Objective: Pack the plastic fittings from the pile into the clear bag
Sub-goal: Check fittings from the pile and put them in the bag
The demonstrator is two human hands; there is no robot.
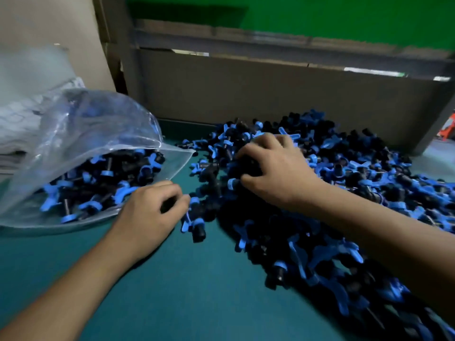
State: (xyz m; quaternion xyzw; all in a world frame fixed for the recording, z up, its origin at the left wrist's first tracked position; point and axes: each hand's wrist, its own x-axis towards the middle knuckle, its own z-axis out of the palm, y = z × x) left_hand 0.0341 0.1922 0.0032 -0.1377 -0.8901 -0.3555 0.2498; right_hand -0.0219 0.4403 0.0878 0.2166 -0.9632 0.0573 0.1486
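Note:
A big pile of black-and-blue plastic fittings (344, 183) covers the right half of the green table. My right hand (273, 168) lies on the pile's near-left part, its fingers curled round several fittings. The clear bag (81, 134) lies on its side at the left with its mouth towards the pile, and many fittings lie inside it. In front of the bag's mouth, at the pile's left edge, my left hand (152, 212) has its fingers curled. Something dark shows inside the curl, probably a fitting.
A brown cardboard wall (270, 94) stands behind the pile, with a green surface above it. Folded white bags or cloth (22, 124) lie behind the clear bag at the far left. Bare green table (184, 291) stretches in front between my forearms.

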